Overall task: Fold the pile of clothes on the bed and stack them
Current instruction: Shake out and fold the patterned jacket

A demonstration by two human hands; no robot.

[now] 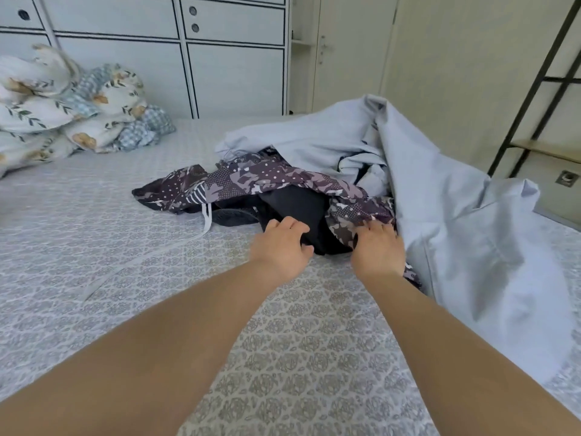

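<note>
Three garments make up the pile of clothes on the bed (94, 247), lying at about 1 o'clock from the view's centre: a black garment (295, 206) at the front, a purple patterned garment (251, 180) draped over and around it, and a pale blue garment (456, 215) heaped at 3 o'clock, its cloth trailing toward the near edge. Left hand (283, 247): fingers curled on the near edge of the black garment, gripping it. Right hand (379, 250): fingers bent onto the purple patterned garment just beside the pale blue one, apparently pinching it. Floral bedding (69, 105) is bunched at 10 o'clock. White cabinets (220, 42) stand at 12 o'clock; a dark metal rack (540, 99) at 2 o'clock.
</note>
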